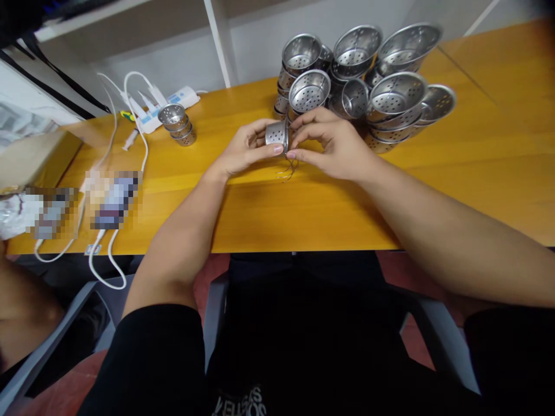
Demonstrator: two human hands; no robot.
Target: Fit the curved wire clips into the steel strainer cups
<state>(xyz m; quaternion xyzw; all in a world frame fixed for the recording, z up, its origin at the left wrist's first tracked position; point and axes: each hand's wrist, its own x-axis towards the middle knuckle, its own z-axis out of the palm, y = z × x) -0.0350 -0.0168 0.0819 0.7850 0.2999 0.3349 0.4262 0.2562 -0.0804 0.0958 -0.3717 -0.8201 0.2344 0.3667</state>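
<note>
A small perforated metal strainer cup lies on its side between my hands, above the table. My left hand is closed around its base end, thumb along the lower side. My right hand pinches at the cup's rim with thumb and fingertips. Thin bent wires hang just below the rim; whether they are attached to the cup or held in my fingers I cannot tell. Right behind my hands stand stacks of similar perforated cups, several of them wider, like the flared one to the right.
A short stack of cups stands at the left, in front of a white power strip. Two phones, one nearer, lie on the wooden table with white cables. A person's bare limb shows at far left.
</note>
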